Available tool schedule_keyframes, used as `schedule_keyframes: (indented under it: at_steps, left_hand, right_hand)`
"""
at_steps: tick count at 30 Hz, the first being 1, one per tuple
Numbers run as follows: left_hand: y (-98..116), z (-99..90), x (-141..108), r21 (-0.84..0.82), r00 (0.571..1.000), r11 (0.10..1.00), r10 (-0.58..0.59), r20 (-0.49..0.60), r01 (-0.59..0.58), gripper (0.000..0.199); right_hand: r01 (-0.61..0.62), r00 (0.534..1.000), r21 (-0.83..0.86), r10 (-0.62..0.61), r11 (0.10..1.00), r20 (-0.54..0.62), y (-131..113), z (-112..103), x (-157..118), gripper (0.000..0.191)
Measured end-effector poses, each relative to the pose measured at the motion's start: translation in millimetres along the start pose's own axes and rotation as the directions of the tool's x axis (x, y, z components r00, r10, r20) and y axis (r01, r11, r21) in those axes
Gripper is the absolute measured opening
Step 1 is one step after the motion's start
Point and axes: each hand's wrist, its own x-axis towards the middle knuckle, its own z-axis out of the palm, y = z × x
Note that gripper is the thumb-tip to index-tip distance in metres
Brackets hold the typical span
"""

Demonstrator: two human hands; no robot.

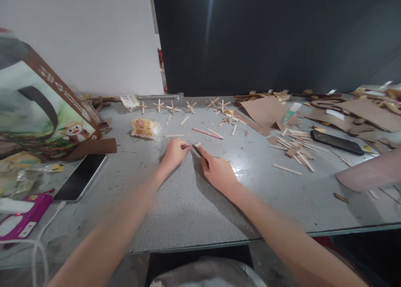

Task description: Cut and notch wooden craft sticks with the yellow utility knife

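Observation:
My right hand (219,170) is closed around a slim dark tool (196,150) that looks like a craft knife, its tip pointing forward and left. The pale end of a small wooden stick (197,144) shows just beyond the tool. Close to the tip, the thumb and fingers of my left hand (175,153) are pinched together low over the table; what they hold is hidden. Ahead of my hands lie a pink striped pencil (207,133) and loose wooden sticks (173,135). Farther back stand several star-shaped stick pieces (190,107).
On the left are a yellow snack packet (144,128), a phone (82,177), a magenta device (26,216) with a white cable and a printed box (46,107). To the right are a stick pile (296,147), a black case (336,142), cardboard (266,111), a glue stick (291,112) and a pinkish cylinder (369,170).

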Motion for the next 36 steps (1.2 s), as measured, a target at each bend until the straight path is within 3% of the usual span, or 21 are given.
schedule_keyframes:
  at_steps: [13, 23, 36]
  left_hand:
    - [-4, 1.6, 1, 0.025, 1.000, 1.000, 0.000, -0.008, 0.000, 0.012]
    - [-1, 3.1, 0, 0.104, 1.000, 0.994, 0.028, 0.014, -0.030, 0.014]
    - [-5, 6.4, 2, 0.066, 1.000, 0.998, -0.005, 0.012, 0.005, 0.010]
  right_hand:
    - [-0.002, 1.000, 0.013, 0.002, 1.000, -0.007, 1, 2, 1, 0.057]
    - [0.020, 0.999, -0.054, -0.018, 0.998, 0.048, -4, -1, -2, 0.060]
    - [0.047, 0.994, -0.081, -0.039, 0.996, 0.100, -11, -4, 1, 0.068]
